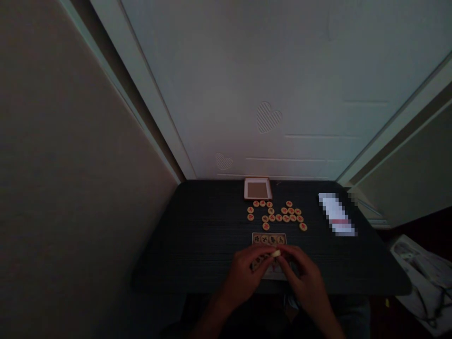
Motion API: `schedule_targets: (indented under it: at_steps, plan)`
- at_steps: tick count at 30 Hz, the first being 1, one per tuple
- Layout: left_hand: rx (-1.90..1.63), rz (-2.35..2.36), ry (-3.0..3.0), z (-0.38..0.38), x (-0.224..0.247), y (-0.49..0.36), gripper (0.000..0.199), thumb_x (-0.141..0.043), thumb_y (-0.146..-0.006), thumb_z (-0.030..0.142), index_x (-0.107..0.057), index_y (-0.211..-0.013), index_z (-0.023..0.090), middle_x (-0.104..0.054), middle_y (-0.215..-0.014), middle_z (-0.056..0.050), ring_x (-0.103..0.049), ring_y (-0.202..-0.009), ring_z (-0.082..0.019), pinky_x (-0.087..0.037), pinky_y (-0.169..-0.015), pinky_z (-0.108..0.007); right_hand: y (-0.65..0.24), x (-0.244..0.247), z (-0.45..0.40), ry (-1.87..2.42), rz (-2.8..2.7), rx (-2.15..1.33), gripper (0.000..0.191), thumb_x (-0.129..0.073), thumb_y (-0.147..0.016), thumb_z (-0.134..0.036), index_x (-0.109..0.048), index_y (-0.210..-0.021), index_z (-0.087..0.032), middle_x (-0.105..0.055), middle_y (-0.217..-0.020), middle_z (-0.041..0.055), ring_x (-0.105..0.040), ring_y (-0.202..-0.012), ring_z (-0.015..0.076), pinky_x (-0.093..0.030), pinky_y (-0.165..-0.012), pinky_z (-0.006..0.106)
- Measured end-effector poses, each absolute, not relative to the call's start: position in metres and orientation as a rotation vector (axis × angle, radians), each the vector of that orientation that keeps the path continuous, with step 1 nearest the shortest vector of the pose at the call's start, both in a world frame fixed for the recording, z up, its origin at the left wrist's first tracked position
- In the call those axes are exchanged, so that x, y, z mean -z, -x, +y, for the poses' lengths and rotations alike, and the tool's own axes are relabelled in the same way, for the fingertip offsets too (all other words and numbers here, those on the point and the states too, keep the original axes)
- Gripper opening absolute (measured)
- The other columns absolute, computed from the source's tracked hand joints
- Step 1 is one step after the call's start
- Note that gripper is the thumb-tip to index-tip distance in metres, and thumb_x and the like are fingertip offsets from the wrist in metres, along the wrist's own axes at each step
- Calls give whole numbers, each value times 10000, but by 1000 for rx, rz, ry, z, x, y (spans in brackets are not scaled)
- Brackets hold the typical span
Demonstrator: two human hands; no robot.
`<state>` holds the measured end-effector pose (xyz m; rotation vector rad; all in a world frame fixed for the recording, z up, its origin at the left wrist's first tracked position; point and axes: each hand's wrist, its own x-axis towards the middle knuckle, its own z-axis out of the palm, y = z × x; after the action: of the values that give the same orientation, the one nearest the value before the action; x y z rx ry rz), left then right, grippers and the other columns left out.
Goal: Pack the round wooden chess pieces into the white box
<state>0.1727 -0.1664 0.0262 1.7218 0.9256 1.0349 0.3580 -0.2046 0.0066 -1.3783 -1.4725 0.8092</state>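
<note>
a dark counter with rounded corners and a fine streaked grain meets a white panel that stands along its far edge, moulded with ribbed hearts and thin raised lines. a plain wall rises at the left. near the panel lies a shallow tray, squarish, pale inside its rim with a brown base. between it and the hands, round wooden-looking discs with red characters lie in a crooked scatter, some touching. to their right is an oblong object, blurred into blocks. beyond the counter's right end, a pale item with dark cords rests low down.

the left grip and the right grip meet, fingertips pinched together on a small pale piece, held above a box. they hide much of that box; dark-marked discs fill its far row.
</note>
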Motion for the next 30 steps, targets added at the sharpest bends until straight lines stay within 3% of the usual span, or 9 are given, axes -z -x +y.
schedule_targets:
  at_steps: [6,15,22,30]
  plan:
    - [-1187,758,-1964,-165,-22,-171,165,-655,-976,203,-756,-1103,227,-757,-1104,-64,-723,-1026,-194,-600,-947,-339,-364,-12,-215,1383,-1513,-788,301,-652,-946,-386,-725,-1224,-294,-747,-1224,58,-711,-1122,251,-561,-1005,382]
    - [-1189,720,-2051,-164,-22,-172,168,-662,-969,163,-753,-1092,231,-770,-1131,-46,-732,-1038,-182,-592,-968,-321,-367,-11,-219,1425,-1381,-895,309,-677,-926,-447,-745,-1189,-300,-765,-1185,55,-719,-1104,265,-562,-998,397]
    - [-1131,915,-1812,-171,-20,-175,192,-708,-940,215,-762,-1120,252,-791,-1019,-25,-742,-923,-176,-592,-882,-287,-365,-10,-216,1426,-1410,-870,255,-663,-935,-448,-756,-1109,-286,-771,-1098,55,-718,-1042,251,-557,-947,362]
    - [-959,945,-1606,-175,-31,-179,222,-675,-956,262,-741,-1169,263,-764,-1134,-29,-725,-990,-181,-573,-897,-279,-357,-12,-218,1432,-1369,-858,264,-637,-952,-439,-744,-1130,-277,-767,-1102,64,-713,-1048,250,-557,-932,347]
